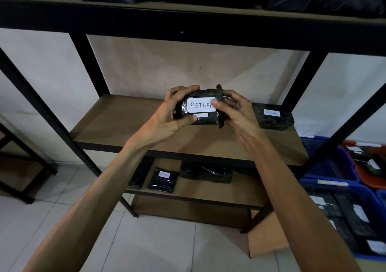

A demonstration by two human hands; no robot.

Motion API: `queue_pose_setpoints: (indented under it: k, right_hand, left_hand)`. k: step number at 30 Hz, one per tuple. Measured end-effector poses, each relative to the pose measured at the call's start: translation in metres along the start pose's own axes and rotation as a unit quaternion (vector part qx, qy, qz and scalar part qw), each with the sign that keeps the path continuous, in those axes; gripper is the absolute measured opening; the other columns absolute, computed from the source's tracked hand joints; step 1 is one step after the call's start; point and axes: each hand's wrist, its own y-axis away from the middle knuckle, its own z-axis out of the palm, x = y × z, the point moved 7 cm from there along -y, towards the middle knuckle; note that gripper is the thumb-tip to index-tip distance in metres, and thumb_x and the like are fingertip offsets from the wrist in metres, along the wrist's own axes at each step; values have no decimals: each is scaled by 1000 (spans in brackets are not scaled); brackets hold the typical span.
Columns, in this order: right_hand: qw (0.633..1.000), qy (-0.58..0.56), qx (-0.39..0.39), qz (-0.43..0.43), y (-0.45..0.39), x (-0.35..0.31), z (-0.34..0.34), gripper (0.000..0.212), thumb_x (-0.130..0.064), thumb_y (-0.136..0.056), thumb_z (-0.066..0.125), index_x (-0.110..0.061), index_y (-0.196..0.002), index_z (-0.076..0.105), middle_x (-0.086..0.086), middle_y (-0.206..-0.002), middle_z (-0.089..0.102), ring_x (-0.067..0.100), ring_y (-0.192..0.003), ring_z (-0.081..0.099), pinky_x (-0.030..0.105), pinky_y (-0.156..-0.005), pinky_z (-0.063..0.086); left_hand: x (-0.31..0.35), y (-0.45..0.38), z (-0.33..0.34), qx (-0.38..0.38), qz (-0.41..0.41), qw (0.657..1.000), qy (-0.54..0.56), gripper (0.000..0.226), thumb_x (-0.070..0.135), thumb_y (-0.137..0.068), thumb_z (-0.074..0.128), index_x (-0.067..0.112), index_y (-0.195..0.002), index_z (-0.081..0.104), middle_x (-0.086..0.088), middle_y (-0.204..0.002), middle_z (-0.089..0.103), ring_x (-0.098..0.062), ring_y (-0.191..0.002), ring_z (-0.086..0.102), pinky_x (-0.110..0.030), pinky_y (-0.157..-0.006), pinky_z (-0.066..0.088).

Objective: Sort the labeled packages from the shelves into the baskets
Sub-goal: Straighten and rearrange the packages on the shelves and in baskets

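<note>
A black wrapped package (205, 117) with a white label reading "RETUR…" is held up above the middle shelf (129, 123). My left hand (175, 111) grips its left end, fingers over the top and thumb underneath. My right hand (234, 108) grips its right end, the thumb covering the end of the label. Another labeled black package (273, 116) lies on the same shelf at the right. Blue baskets (334, 167) holding labeled packages stand on the floor at the right, with an orange basket (373, 179) beside them.
The top shelf (188, 8) carries several black packages. The lower shelf (208, 190) holds a labeled package (164, 178) and other black bundles. A cardboard piece (267, 236) lies on the tiled floor under the rack. Another rack frame (27, 167) stands at the left.
</note>
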Motion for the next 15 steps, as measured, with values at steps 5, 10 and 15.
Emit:
queue_pose_setpoints:
  k: [5,10,15]
  right_hand:
    - [1000,-2,-2,-1,2,-5,0,38,-9,-85,74,-6,-122,64,12,-108,74,23,-95,71,22,-63,55]
    - [1000,2,5,5,2,-4,-4,39,-12,-85,75,-9,-122,65,10,-108,75,26,-102,71,34,-77,59]
    - [999,-5,41,12,16,-6,-20,33,-14,-86,74,-11,-118,67,10,-108,75,26,-103,70,41,-86,56]
  left_hand:
    - [3,-1,1,-10,-2,1000,22,70,-3,-87,67,19,-148,42,-9,-132,38,-7,-128,43,-21,-111,35]
    - [8,-2,4,-12,-15,1000,21,70,-6,-87,66,19,-148,42,-11,-134,37,-7,-127,46,-16,-106,37]
    - [10,-9,20,-23,-24,999,28,68,6,-87,70,25,-147,44,-8,-137,39,-7,-125,50,-32,-110,44]
